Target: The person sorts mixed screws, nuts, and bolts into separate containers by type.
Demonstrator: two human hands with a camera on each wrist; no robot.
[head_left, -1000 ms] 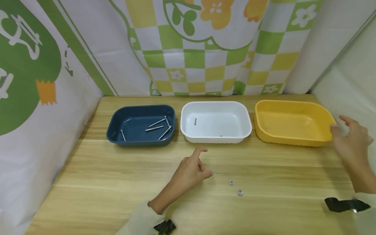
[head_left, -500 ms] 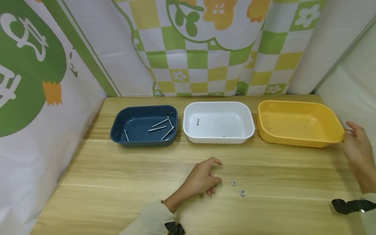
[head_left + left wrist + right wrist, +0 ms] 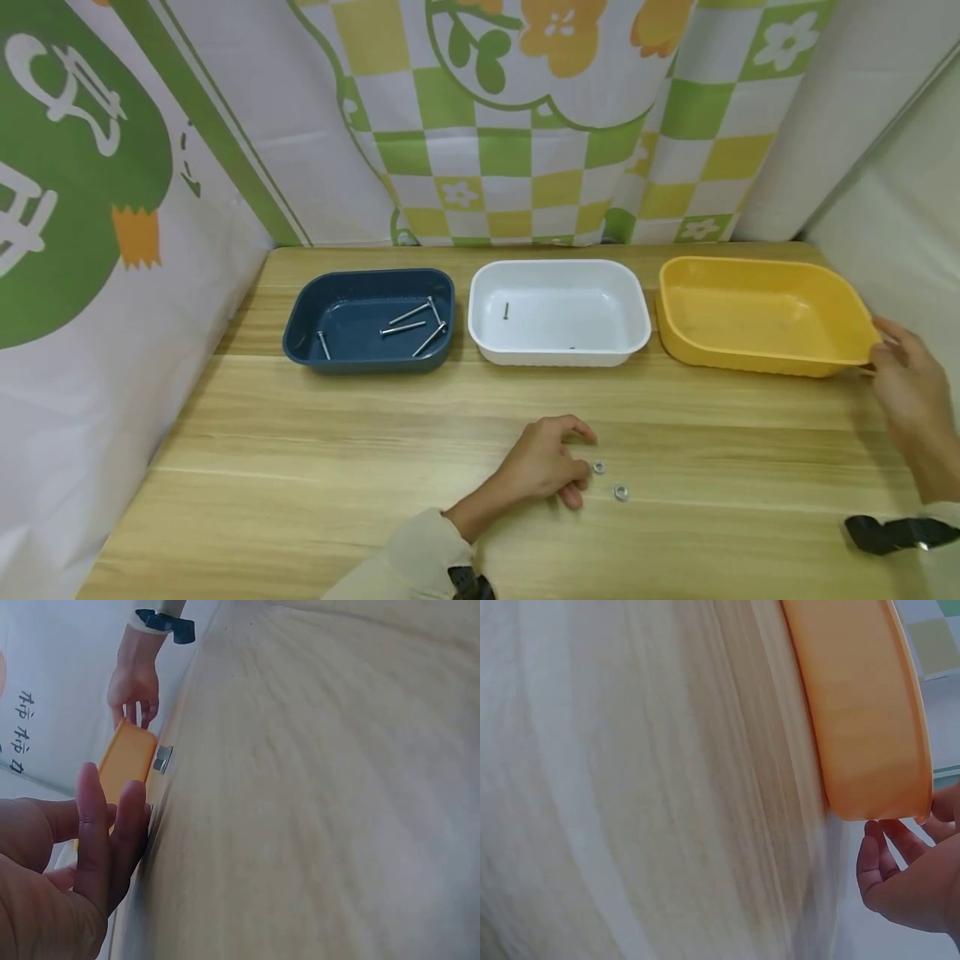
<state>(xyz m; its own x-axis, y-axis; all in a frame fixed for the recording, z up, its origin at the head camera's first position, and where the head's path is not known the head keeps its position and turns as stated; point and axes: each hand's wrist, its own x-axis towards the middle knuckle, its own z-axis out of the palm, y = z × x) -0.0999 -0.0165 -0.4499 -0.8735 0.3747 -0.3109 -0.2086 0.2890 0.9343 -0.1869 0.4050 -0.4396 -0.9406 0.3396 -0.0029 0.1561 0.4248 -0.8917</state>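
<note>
My left hand (image 3: 546, 462) reaches over the table with loosely bent fingers, thumb and index apart. Its fingertips are right beside a small metal nut (image 3: 598, 467). A second, slightly larger nut (image 3: 621, 492) lies just to the right. In the left wrist view one nut (image 3: 163, 759) shows beyond the fingers (image 3: 91, 825), which hide part of the tabletop. At the far right, my right hand (image 3: 911, 379) holds the end of a yellow tray (image 3: 757, 360) by its rim. The right wrist view shows its fingers (image 3: 868, 862) against the tray's end wall (image 3: 874, 780).
A white tray (image 3: 558, 358) with a small screw (image 3: 506, 311) stands at the back middle. Left of it, a dark blue tray (image 3: 360, 365) holds several long screws (image 3: 402, 329). A patterned curtain (image 3: 502, 150) hangs behind the table (image 3: 300, 467).
My left hand has moved right and toward me, up to the smaller nut. My right hand has stayed at the yellow tray's right end, its fingers settling on the rim. The view has shifted slightly.
</note>
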